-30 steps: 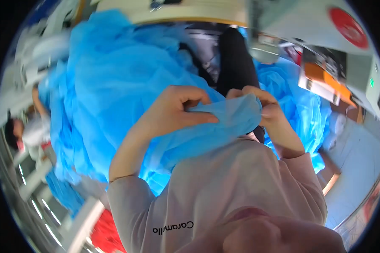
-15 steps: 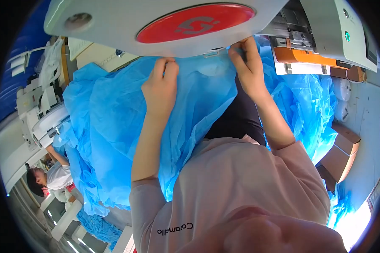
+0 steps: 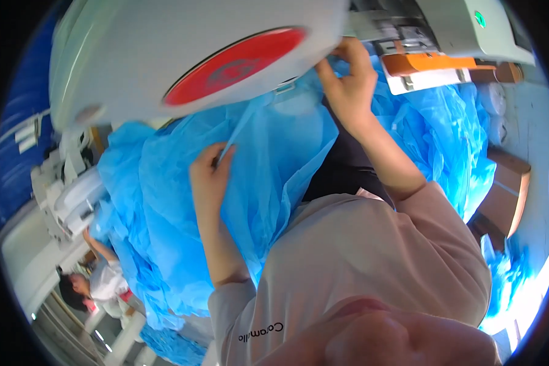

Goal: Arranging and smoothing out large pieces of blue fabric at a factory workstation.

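A large, thin blue fabric sheet (image 3: 177, 183) lies in folds over my lap and under the white sewing machine (image 3: 122, 61), which bears a red oval badge. My left hand (image 3: 210, 174), slightly blurred, is closed on a raised fold of the fabric left of the middle. Up at the machine's lower right edge, my right hand (image 3: 352, 85) has thumb and fingers bent together at the fabric's edge. Its fingertips are partly hidden by the machine head. The needle area cannot be seen.
More crumpled blue fabric (image 3: 436, 134) hangs on the right beside a cardboard box (image 3: 505, 189). An orange part (image 3: 430, 63) and a white plate lie at the upper right. On the far left, a person (image 3: 107, 280) sits by another white machine (image 3: 73, 192).
My left hand has drawn back from the machine toward me and slightly left, pulling a fold of fabric up. My right hand stays by the machine's edge. The whole view has tilted.
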`<state>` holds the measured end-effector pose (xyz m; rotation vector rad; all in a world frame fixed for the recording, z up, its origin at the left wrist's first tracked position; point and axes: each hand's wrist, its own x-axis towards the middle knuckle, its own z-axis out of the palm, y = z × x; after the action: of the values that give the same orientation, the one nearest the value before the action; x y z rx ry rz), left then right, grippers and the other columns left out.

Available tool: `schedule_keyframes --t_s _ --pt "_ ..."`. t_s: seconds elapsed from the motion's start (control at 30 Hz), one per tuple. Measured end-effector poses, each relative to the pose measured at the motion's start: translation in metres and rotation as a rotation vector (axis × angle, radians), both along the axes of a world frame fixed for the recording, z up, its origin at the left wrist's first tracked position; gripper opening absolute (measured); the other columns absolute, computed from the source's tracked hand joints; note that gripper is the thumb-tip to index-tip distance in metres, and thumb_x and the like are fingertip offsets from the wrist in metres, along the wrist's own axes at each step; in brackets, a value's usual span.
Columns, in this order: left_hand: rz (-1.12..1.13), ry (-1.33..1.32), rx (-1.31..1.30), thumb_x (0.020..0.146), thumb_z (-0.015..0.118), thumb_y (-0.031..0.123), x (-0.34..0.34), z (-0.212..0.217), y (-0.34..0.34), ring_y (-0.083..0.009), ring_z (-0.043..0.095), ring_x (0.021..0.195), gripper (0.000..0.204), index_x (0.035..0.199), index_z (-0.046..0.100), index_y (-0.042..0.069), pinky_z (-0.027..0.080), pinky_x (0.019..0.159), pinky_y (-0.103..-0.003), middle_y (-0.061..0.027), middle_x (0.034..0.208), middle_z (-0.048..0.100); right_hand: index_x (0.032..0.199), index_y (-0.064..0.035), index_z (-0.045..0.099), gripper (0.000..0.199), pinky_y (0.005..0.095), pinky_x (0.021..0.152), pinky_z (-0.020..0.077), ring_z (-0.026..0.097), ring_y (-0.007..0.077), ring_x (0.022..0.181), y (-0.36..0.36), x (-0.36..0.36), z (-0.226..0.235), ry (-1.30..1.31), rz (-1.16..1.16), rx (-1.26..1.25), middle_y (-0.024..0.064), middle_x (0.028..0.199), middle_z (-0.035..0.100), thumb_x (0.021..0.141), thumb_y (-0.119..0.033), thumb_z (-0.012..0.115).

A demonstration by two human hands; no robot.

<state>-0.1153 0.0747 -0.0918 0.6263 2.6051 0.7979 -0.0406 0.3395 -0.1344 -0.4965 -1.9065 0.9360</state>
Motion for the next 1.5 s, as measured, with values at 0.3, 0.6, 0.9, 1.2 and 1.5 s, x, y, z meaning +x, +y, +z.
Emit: schedule_keyframes --t_s 0.3,0.6,0.9,1.2,1.5 --pt "0.093 0.256 -0.015 0.088 0.059 0.013 -0.004 -0.014 -0.063 -0.0320 0.057 0.065 0.017 0.097 0.063 -0.001 0.046 0.060 -0.038 -0.0171 0.078 0.060 0.089 -0.0056 0.059 0.019 0.0316 0.064 0.0509 0.064 0.0249 0.074 -0.004 0.040 0.005 -0.206 0.087 -0.055 0.0089 0.083 0.062 0.077 -0.008 0.073" --pt "0.346 0.553 -0.155 0.091 0.051 0.009 0.017 -0.006 -0.084 -0.0214 0.054 0.060 0.015 0.102 0.059 0.002 0.044 0.055 -0.035 -0.0123 0.071 0.057 0.108 0.0004 0.048 0.033 0.0350 0.068 0.0506 0.063 0.0315 0.081 -0.015 0.020 0.003 -0.138 0.122 0.124 0.0183 0.093 0.061 0.081 -0.003 0.066" --pt "0.176 0.697 0.084 0.081 0.056 -0.002 0.009 0.009 -0.010 -0.0249 0.060 0.074 0.023 0.100 0.066 0.006 0.048 0.064 -0.034 -0.0120 0.085 0.062 0.086 -0.0044 0.066 0.016 0.0291 0.061 0.0490 0.060 0.0148 0.062 0.009 0.070 0.024 -0.378 0.131 -0.089 0.0079 0.073 0.064 0.077 -0.015 0.074" --pt "-0.060 0.384 0.413 0.072 0.054 -0.011 0.011 -0.010 0.057 -0.0245 0.061 0.080 0.021 0.084 0.062 0.004 0.049 0.064 -0.032 -0.0116 0.095 0.065 0.086 -0.0013 0.064 0.018 0.0382 0.081 0.0421 0.057 0.0293 0.088 0.079 0.128 0.035 -0.472 -0.341 0.406 0.0139 0.091 0.060 0.079 -0.017 0.070" --pt "0.022 0.554 0.258 0.066 0.055 -0.011 -0.005 -0.022 0.083 -0.0291 0.060 0.080 0.021 0.077 0.055 0.007 0.048 0.061 -0.036 -0.0102 0.097 0.061 0.089 -0.0052 0.067 0.022 0.0399 0.075 0.0431 0.058 0.0323 0.086 0.112 0.095 0.021 -0.613 -0.469 0.698 0.0131 0.092 0.064 0.079 -0.024 0.071"
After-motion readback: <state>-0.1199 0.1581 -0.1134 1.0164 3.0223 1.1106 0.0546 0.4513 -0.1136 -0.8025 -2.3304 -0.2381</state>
